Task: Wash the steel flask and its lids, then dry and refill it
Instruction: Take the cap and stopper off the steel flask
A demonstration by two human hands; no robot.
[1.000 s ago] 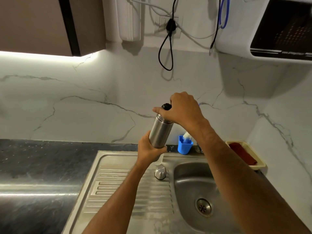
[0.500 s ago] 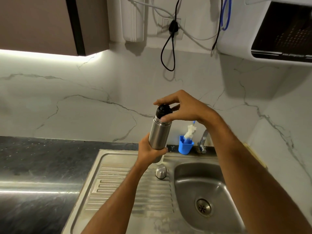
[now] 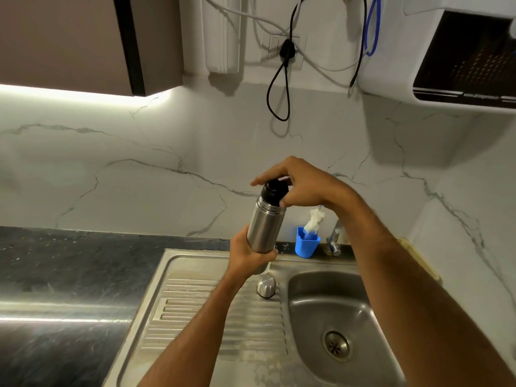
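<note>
The steel flask (image 3: 264, 227) is held tilted in the air above the sink's draining board. My left hand (image 3: 247, 254) grips its lower body from below. A black inner lid (image 3: 275, 188) sits in the flask's mouth, and my right hand (image 3: 300, 184) holds it between fingers and thumb from the right. The flask's steel outer cap (image 3: 266, 286) stands on the draining board just under the flask, near the basin's left edge.
The steel sink basin (image 3: 312, 305) with its drain lies at the lower right, the ribbed draining board (image 3: 195, 311) to its left, and a dark stone counter (image 3: 69, 272) beyond. A blue cup (image 3: 306, 244) with a white brush and a tap (image 3: 335, 241) stand behind the basin.
My right hand has shifted from covering the flask's top to holding the black lid with fingers and thumb, more of the lid now showing. The flask stays in my left hand.
</note>
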